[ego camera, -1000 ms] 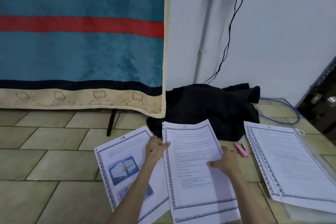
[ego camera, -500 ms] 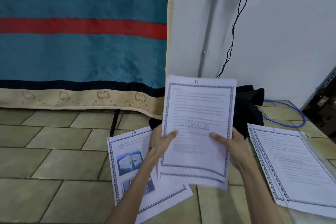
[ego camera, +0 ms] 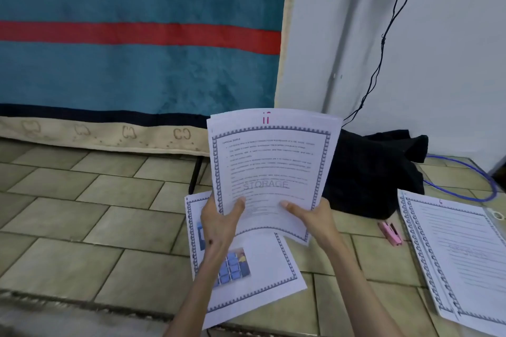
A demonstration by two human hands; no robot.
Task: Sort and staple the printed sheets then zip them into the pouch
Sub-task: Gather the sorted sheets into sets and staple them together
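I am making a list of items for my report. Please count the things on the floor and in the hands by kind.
Groups of printed sheets: 3 (held stack, sheet with photos, right pile)
Pink stapler: 1
Black cloth: 1
Blue cable: 1
Clear pouch, under the right pile: 1
Total: 7

The left hand and right hand both grip the held stack.

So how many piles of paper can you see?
3. One stack is held up in both hands, one sheet with pictures lies on the floor below it, one pile lies at the right. More sheets may be hidden underneath.
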